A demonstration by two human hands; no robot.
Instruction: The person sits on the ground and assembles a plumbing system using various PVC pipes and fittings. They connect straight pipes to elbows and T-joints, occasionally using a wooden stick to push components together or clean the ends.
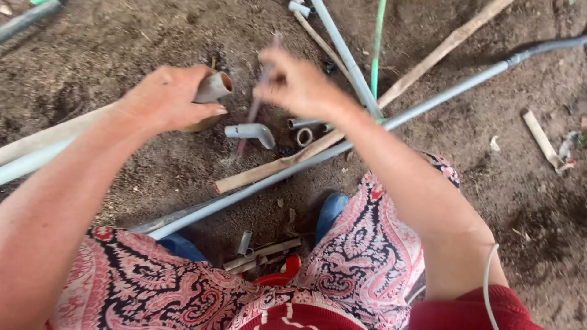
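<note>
The left hand (168, 98) is closed around a short tan pipe piece (214, 87), open end pointing right, held above the soil. The right hand (298, 82) pinches a thin stick (255, 110), blurred, angled down toward the ground just beside the pipe's mouth. Below them on the soil (122, 43) lie a grey elbow fitting (252, 132), a pipe ring (304, 136), a long grey pipe (342, 146) and a wooden slat (275, 166).

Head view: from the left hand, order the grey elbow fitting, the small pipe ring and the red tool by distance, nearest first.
Measured from the left hand:
1. Grey elbow fitting, on the soil just right of it.
2. Small pipe ring, farther right, beside the wooden stick.
3. Red tool, low down between the knees.
</note>
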